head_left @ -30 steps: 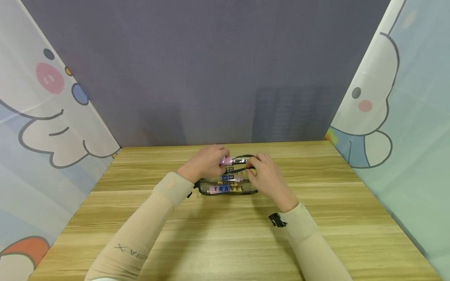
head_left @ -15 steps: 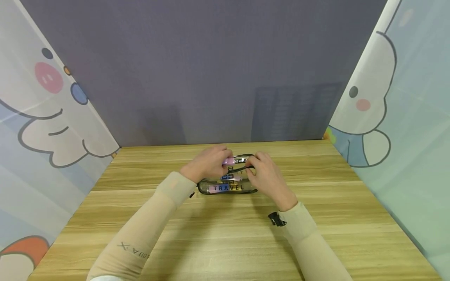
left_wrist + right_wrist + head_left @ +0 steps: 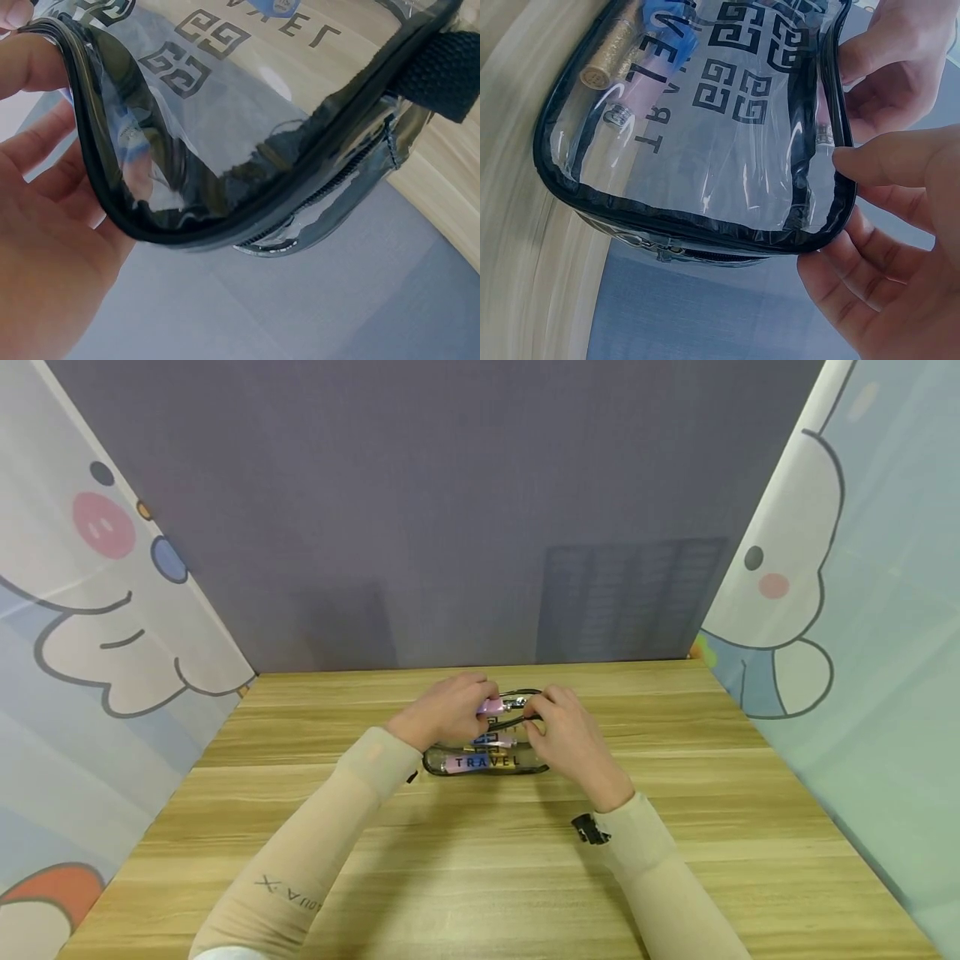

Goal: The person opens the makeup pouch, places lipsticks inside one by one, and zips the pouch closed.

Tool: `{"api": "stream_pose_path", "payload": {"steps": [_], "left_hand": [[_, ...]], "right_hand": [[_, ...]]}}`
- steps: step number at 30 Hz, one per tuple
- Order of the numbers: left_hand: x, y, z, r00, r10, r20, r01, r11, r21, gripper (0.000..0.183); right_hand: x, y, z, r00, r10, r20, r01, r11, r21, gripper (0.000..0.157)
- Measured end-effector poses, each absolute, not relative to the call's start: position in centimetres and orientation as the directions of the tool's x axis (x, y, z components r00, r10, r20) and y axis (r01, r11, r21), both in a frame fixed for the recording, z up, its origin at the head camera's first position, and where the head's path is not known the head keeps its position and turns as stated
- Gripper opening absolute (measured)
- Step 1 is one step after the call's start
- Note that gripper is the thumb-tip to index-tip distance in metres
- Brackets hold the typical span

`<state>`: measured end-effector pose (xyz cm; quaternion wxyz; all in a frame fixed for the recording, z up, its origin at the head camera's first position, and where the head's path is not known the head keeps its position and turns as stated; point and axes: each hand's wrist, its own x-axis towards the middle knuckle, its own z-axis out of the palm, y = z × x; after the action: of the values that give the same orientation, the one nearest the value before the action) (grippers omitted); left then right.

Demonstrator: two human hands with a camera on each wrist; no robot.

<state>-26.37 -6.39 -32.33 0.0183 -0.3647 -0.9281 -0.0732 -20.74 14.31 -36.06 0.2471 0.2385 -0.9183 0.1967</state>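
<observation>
A clear travel pouch (image 3: 532, 760) with black trim and "TRAVEL" lettering stands on the table, its top rim spread apart. At its rim my left hand (image 3: 446, 708) holds a pink tube (image 3: 491, 706) whose silver end points right; the left fingers partly hide it. In the left wrist view the fingers (image 3: 45, 161) lie by the black edge. My right hand (image 3: 568, 739) pinches the rim at the right corner, thumb (image 3: 885, 157) on one side and fingers on the other. Inside the pouch lie a gold tube (image 3: 596, 77) and a pink-and-blue tube (image 3: 622, 112).
The wood-grain table (image 3: 465, 877) runs up to a grey back panel (image 3: 450, 527). Cartoon-printed curtains (image 3: 97, 635) flank it on both sides. A black zipper (image 3: 705, 255) runs along the pouch's end, and a black fabric tab (image 3: 442, 75) sticks out at the other.
My left hand has shifted slightly to the right, and the pink tube has moved and tilted a little with it. The right hand keeps its grip on the pouch rim.
</observation>
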Motion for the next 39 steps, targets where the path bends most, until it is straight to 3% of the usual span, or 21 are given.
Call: {"api": "stream_pose_path", "payload": {"steps": [19, 39], "left_hand": [[-25.6, -7.1, -32.4, -0.713, 0.693, 0.106, 0.701, 0.7, 0.136, 0.026], [-24.3, -10.3, -31.7, -0.701, 0.7, 0.137, 0.711, 0.702, 0.05, 0.024]], "right_hand": [[-19.7, 13.7, -36.0, -0.774, -0.327, 0.542, -0.519, 0.818, -0.248, 0.01], [-18.9, 13.3, -35.6, -0.802, -0.308, 0.511, -0.489, 0.83, -0.268, 0.009]]}}
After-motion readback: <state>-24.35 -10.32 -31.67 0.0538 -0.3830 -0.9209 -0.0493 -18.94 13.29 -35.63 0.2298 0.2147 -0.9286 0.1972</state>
